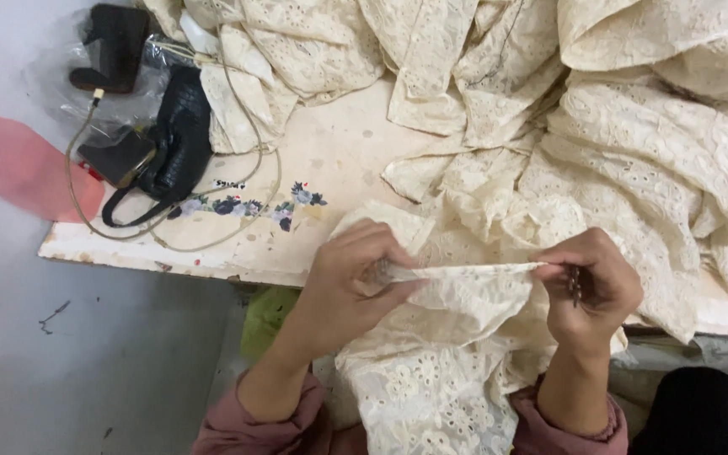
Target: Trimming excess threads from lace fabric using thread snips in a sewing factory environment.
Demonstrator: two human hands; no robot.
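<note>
My left hand (349,282) pinches one end of a stretched edge of cream eyelet lace fabric (465,291). My right hand (587,286) grips the other end of that edge and also holds a small dark metal tool between its fingers. The edge runs taut and level between both hands, just in front of the table's near edge. The rest of the fabric hangs down over my lap and piles up across the table behind my hands.
A worn white table (330,160) with a small flower pattern holds heaps of the same cream fabric (634,126). At its left end lie a black handbag (174,139), a beige cable (86,202), a dark block on clear plastic, and a pink sheet (18,164).
</note>
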